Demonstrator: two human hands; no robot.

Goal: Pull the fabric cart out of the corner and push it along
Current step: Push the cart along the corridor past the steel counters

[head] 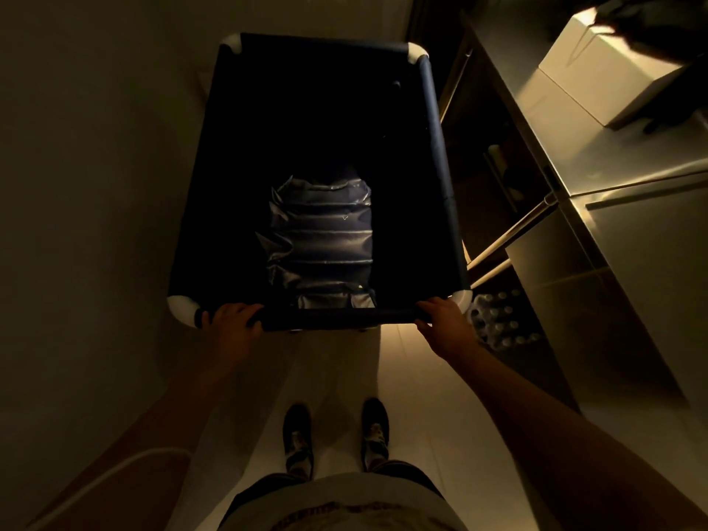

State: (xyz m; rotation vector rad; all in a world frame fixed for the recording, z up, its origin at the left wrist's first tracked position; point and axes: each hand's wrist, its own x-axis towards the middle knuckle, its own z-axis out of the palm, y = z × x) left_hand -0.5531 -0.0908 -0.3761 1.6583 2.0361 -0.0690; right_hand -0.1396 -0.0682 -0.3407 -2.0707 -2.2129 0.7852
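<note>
A dark fabric cart (438,147) with white corner joints stands on the floor in front of me, seen from above. Its deep bin holds a strip of clear air-cushion packing (320,239). My left hand (230,323) grips the near rim bar close to the left corner. Near the right corner of the same bar, my right hand (444,323) grips it with fingers curled over the top. My feet stand just behind the cart.
A steel counter (613,178) runs along the right, close to the cart's right side, with a white box (597,70) on top. Under it are shelves and a pack of bottles (498,323) on the floor. A wall lies to the left; the room is dim.
</note>
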